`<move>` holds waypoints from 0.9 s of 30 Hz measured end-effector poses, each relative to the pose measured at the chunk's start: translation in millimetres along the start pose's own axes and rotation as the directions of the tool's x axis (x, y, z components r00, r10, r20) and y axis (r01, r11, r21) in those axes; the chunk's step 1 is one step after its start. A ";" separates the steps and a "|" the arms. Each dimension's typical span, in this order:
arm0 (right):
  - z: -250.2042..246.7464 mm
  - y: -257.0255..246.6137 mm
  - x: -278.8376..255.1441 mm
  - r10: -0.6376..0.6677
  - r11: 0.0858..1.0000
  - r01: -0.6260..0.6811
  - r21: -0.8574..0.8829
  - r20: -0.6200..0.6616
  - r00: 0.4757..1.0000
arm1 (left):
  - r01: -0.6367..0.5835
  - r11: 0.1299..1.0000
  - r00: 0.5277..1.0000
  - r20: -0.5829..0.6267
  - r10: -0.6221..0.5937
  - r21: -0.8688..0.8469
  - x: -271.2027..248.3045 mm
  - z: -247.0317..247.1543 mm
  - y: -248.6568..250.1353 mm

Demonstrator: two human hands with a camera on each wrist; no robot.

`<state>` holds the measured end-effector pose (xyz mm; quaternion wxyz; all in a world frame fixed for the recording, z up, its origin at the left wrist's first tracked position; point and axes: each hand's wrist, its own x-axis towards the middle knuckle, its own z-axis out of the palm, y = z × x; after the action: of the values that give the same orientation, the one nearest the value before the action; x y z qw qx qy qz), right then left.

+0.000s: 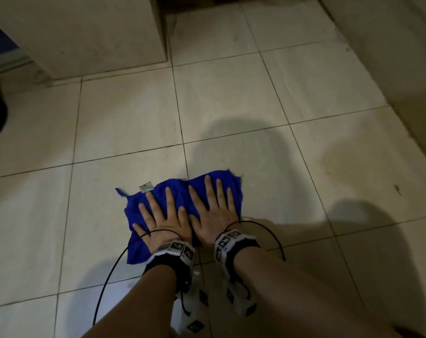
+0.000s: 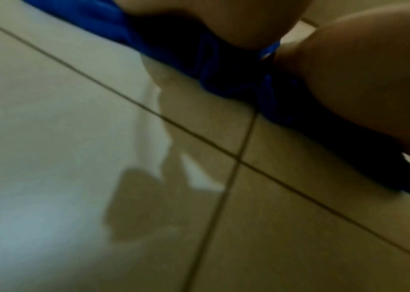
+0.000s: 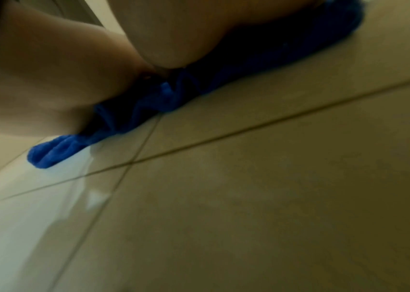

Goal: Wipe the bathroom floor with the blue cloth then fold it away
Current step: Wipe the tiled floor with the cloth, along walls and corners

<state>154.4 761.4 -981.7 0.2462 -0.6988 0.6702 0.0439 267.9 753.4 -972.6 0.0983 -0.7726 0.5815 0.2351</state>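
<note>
Both the left hand and right hand lay flat, fingers spread, pressing the bunched blue cloth onto the tiled floor; even palm pressure would probably keep it from rucking further when pushed ahead.

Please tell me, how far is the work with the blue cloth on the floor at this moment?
In hand: wiping. The left hand and right hand press flat on the blue cloth, which lies bunched on the tiled floor. Done: a shiny patch beside the cloth in the left wrist view may be freshly wiped, but I cannot be sure. Left: probably more floor, then folding the cloth and putting it away.
</note>
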 end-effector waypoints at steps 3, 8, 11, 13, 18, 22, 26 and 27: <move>-2.4 27.0 -7.1 -0.014 1.000 0.014 -0.012 -0.002 1.000 | -0.052 0.998 0.999 -0.011 0.053 0.027 -8.0 10.4 27.2; -11.1 95.7 -28.9 0.137 0.990 -0.135 0.039 -0.062 0.989 | -0.148 0.987 0.989 0.021 0.147 0.059 -25.9 28.0 95.0; -19.2 150.1 -40.6 0.234 0.972 -0.232 0.030 -0.087 0.968 | -0.229 0.972 0.973 0.050 0.226 0.051 -37.6 39.8 150.8; -26.6 187.2 -48.1 0.309 0.951 -0.304 0.061 -0.105 0.945 | -0.298 0.953 0.952 0.087 0.292 0.056 -44.8 46.6 191.1; -49.5 278.1 -69.5 0.559 0.829 -0.553 0.082 -0.129 0.819 | -0.510 0.857 0.845 0.220 0.486 0.066 -61.0 57.5 275.5; -65.5 342.4 -88.9 0.636 0.765 -0.605 0.220 -0.113 0.764 | -0.661 0.738 0.739 0.291 0.608 0.135 -67.4 68.6 313.8; -74.4 377.6 -103.4 0.663 0.732 -0.620 0.283 -0.087 0.744 | -0.754 0.639 0.649 0.323 0.689 0.151 -74.8 79.6 337.5; -75.8 383.3 -105.2 0.674 0.722 -0.628 0.291 -0.090 0.733 | -0.764 0.627 0.638 0.324 0.698 0.155 -76.4 81.9 342.0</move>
<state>-243.6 834.6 -983.5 0.2328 -0.3830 0.8937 -0.0207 -91.9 749.2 -965.8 0.1683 -0.4119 0.8571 0.2595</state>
